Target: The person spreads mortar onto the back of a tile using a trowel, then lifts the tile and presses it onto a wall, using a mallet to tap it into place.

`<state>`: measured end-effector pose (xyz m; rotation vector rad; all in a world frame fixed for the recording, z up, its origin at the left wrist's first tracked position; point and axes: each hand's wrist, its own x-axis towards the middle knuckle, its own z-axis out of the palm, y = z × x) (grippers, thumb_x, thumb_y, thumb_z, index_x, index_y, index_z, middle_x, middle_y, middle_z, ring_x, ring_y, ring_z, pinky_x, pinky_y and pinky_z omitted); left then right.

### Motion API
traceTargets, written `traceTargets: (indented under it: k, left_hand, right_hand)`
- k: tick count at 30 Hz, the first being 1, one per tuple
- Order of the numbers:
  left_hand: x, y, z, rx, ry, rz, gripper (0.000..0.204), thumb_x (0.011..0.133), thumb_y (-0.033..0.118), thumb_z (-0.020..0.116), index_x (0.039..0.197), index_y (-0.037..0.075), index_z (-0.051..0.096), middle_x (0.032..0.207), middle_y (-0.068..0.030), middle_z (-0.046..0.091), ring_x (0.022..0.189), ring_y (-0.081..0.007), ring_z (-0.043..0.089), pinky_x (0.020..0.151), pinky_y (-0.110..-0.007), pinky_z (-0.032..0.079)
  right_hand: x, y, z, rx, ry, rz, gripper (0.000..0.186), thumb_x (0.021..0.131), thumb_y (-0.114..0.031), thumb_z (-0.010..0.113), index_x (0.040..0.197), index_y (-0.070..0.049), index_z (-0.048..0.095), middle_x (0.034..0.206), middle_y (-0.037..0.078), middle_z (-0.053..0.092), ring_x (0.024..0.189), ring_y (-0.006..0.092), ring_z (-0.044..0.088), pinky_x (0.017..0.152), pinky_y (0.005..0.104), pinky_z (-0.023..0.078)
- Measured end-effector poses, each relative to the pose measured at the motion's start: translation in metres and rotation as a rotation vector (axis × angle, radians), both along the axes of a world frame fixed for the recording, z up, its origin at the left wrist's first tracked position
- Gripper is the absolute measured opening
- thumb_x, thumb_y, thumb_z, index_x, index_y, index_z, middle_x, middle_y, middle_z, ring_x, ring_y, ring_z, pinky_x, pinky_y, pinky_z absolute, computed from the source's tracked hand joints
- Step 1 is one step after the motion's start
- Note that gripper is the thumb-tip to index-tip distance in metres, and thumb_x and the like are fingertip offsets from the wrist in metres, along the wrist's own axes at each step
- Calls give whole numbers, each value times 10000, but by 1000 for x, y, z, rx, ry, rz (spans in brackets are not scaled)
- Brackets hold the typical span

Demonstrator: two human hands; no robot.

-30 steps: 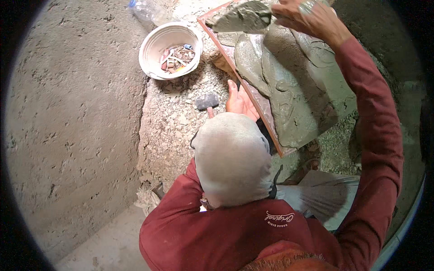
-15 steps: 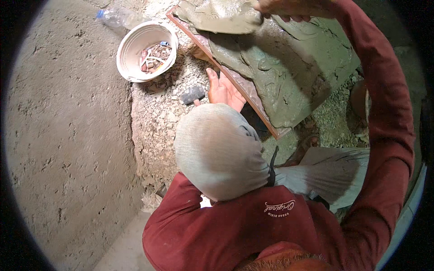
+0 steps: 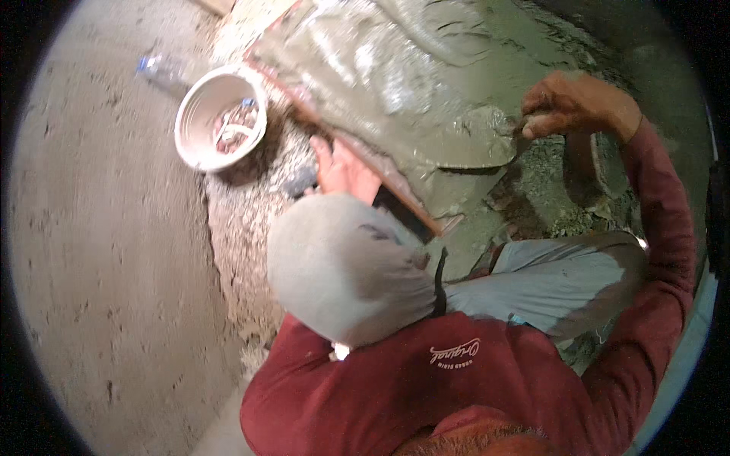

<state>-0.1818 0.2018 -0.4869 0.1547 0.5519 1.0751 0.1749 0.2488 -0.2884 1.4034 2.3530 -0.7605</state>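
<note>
A large tile (image 3: 411, 199) with a reddish-brown edge lies tilted across the upper middle, its upper face covered in wet grey-green mortar (image 3: 365, 76). My right hand (image 3: 574, 106) is closed round the handle of a trowel (image 3: 477, 140), whose rounded blade rests on the mortar near the tile's right side. By the tile's lower left edge is my left hand (image 3: 346, 169), fingers stretched out; part of it is hidden by the edge and by my knee. A black mallet head (image 3: 299, 182) lies beside that hand on the gravel.
A white bucket (image 3: 185, 137) with small odds and ends inside stands left of the tile. Behind it lies a clear plastic bottle (image 3: 163, 70) with a blue cap. Rough concrete (image 3: 114, 228) fills the left side. My bent knee (image 3: 342, 266) is close in front.
My right hand has brought the trowel from the tile's far end down and right, nearer to me. The mortar looks smoother and shinier. The whole view has shifted somewhat.
</note>
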Motion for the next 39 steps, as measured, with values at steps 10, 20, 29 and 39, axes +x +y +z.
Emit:
traceTargets:
  k: [10, 20, 29, 39]
  left_hand:
    - [-13, 0, -3, 4, 10, 42, 783, 1013, 677, 314, 1571, 128, 327, 1542, -138, 460, 1355, -345, 502, 1107, -544, 435]
    - [-4, 5, 0, 5, 13, -15, 747, 1010, 629, 348, 1553, 115, 348, 1522, -145, 473, 1341, -341, 514, 1097, -538, 447]
    - [-7, 20, 5, -8, -5, -34, 716, 1008, 585, 379, 1537, 104, 366, 1505, -152, 486, 1328, -338, 524, 1088, -533, 458]
    - [-12, 41, 2, -19, 0, -45, 681, 1006, 537, 413, 1520, 91, 387, 1486, -159, 499, 1314, -334, 535, 1078, -528, 469]
  right_hand:
    - [238, -154, 43, 202, -599, -837, 501, 858, -435, 770, 1206, -93, 656, 1285, 106, 637, 1128, 298, 650, 882, 425, 534]
    - [273, -109, -101, 383, -449, -630, 320, 950, -343, 642, 1146, -90, 662, 1131, 157, 668, 975, 373, 681, 847, 475, 541]
    - [9, -101, -159, -320, 1394, -1553, 796, 1052, -617, 363, 1571, -21, 269, 1358, 213, 562, 1163, 311, 626, 996, 470, 527]
    - [2, -93, -186, -134, 1696, -1544, 614, 1092, -435, 431, 1540, -32, 316, 1500, 155, 463, 1329, 307, 516, 1102, 480, 455]
